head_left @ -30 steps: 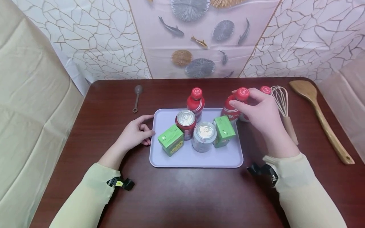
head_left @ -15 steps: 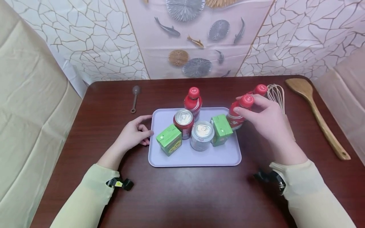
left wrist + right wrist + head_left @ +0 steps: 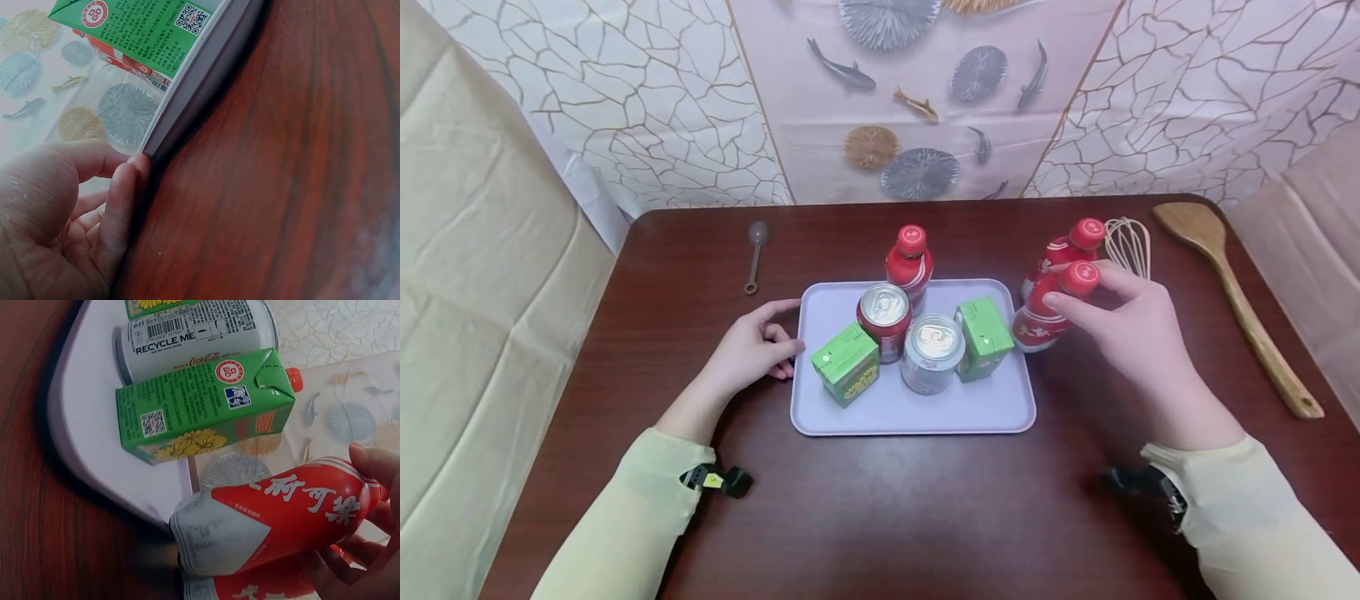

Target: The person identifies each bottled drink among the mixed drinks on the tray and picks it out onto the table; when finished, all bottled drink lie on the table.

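Observation:
My right hand [image 3: 1142,337] pinches a red cola bottle [image 3: 1039,323] near its neck, thumb on the near side. The bottle leans, its base at the right edge of a lilac tray [image 3: 917,422]. Close behind it is another red cola bottle [image 3: 1062,250]. On the tray stand a red can [image 3: 886,340], a silver can [image 3: 931,371] and two green drink cartons [image 3: 853,371], with a third red cola bottle [image 3: 908,268] at the back edge. My left hand [image 3: 748,354] holds the tray's left rim, thumb tip on the edge [image 3: 139,164].
A small spoon [image 3: 756,254] lies at the back left of the dark wooden table [image 3: 917,517]. To the right are a whisk [image 3: 1127,246], partly hidden by my hand, and a wooden spatula [image 3: 1240,308]. Patterned cloth hangs behind the table.
My right hand has moved the cola bottle rightward and nearer, from the tray's back right corner to beside its right edge. The left hand stays at the rim.

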Action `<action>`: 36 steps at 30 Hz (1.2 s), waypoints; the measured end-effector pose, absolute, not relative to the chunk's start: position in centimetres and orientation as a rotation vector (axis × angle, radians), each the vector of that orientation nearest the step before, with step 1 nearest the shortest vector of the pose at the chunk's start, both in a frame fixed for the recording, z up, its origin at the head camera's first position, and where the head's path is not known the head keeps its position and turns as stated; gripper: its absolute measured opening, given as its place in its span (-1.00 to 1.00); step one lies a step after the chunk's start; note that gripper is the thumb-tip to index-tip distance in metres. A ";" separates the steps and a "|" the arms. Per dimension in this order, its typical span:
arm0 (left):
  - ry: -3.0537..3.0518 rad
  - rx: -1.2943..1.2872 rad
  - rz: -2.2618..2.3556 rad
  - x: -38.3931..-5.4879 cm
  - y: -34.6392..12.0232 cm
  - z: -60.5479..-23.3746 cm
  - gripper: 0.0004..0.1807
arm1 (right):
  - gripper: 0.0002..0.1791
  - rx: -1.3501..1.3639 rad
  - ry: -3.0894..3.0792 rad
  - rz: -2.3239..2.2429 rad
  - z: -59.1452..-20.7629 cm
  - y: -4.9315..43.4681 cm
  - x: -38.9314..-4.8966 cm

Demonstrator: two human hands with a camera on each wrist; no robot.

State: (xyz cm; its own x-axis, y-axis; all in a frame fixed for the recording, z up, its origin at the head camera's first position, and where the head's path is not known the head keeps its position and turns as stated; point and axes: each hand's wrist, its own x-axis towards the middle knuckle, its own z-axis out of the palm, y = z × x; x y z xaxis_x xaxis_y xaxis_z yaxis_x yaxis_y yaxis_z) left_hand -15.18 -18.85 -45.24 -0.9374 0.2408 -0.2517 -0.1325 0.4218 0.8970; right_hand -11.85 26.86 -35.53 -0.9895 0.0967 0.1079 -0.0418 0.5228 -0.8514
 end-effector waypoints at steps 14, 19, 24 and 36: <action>2.361 0.084 1.516 -15.1 -19.0 -45.3 -0.27 | -0.51 -0.137 -2.658 1.371 -36.2 28.5 -11.4; 2.347 0.082 1.526 -15.1 -18.9 -45.4 -0.27 | -0.46 -0.184 -2.668 1.363 -36.7 29.0 -11.3; 2.354 0.090 1.525 -15.1 -18.9 -45.4 -0.28 | -0.44 -0.198 -2.686 1.344 -37.0 29.5 -11.3; 2.342 0.095 1.543 -15.2 -18.8 -45.4 -0.29 | -0.53 -0.164 -2.571 1.446 -37.4 29.5 -11.6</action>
State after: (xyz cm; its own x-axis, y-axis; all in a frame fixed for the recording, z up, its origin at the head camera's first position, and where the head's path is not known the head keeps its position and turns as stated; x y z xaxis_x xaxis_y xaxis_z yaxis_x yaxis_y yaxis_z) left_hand -15.20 -18.76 -45.36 -0.9420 0.2358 -0.2387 -0.1264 0.4096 0.9035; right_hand -11.56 29.54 -37.38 -0.9764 0.1869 0.1080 0.0048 0.5190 -0.8548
